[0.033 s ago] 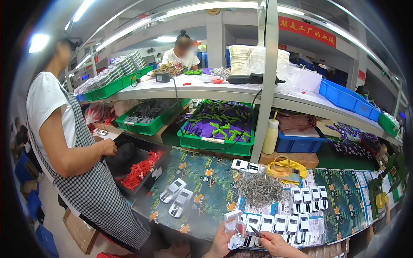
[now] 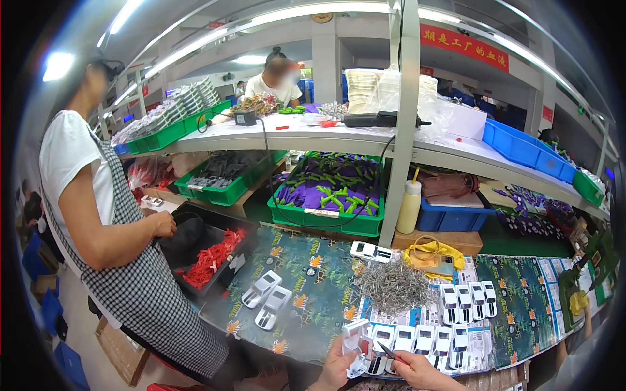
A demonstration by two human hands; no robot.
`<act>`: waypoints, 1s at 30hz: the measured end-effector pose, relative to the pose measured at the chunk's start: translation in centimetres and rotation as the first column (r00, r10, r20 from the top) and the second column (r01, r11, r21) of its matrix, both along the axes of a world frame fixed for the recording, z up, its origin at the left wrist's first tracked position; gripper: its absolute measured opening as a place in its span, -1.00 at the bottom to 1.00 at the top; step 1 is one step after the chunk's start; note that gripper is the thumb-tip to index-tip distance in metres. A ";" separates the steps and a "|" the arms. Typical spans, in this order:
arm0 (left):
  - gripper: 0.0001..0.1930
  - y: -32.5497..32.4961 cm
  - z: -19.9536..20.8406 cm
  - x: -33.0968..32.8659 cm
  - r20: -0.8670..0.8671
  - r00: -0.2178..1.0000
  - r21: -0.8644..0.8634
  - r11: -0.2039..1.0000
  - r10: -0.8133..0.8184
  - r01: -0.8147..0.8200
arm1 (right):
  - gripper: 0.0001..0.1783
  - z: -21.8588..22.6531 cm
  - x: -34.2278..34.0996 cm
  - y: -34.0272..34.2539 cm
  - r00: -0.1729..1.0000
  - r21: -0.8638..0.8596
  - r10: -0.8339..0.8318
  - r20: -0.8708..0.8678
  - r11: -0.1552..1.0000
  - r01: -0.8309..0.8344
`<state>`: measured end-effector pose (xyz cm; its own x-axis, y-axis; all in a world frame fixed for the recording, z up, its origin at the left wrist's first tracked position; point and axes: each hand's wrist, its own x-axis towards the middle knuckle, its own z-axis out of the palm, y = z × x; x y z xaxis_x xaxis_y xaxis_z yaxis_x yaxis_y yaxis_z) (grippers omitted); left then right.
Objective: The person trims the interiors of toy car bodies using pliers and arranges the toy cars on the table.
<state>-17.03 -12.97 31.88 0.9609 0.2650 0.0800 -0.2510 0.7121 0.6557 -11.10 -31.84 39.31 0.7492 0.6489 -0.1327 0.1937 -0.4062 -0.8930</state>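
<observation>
At the near edge of the table, my left hand is closed on a white toy car body, held tilted up with its hollow side partly showing. My right hand grips a slim dark pointed tool, its tip close to the held car body; whether they touch, I cannot tell. Just beyond my hands, a row of white toy car bodies with dark windows stands on printed sheets. Farther back lies a heap of thin metal pins, with another white car behind it.
Two white cars lie to the left on the patterned sheet, several more at right. A yellow cloth and a bottle stand behind the pins. A shelf post rises there. At left, a person stands by a black bin.
</observation>
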 end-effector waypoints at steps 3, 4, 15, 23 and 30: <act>-0.45 -0.1 -0.1 0.0 0.097 0.995 0.160 0.987 0.004 -0.020 | -0.68 -2.4 1.2 -0.9 0.997 -0.057 0.076 0.012 0.996 -0.075; -0.45 -0.1 0.3 0.2 0.080 0.997 0.115 0.993 -0.013 0.004 | -0.68 -2.5 1.3 -1.0 0.999 -0.044 0.045 -0.017 0.998 -0.045; -0.37 -0.4 4.1 2.4 0.170 0.973 -0.105 0.984 0.158 -0.142 | -0.84 1.1 1.6 -0.5 0.980 0.094 0.121 0.156 0.986 -0.137; -0.31 -2.0 4.5 2.1 0.188 0.957 -0.033 0.975 0.220 -0.218 | -0.85 -0.1 1.0 -1.1 0.939 0.065 0.122 0.321 0.987 -0.150; -0.29 -2.6 3.9 1.4 0.264 0.912 0.286 0.878 0.313 -0.384 | -0.82 0.1 0.7 -1.1 0.921 0.000 0.123 0.370 0.991 -0.132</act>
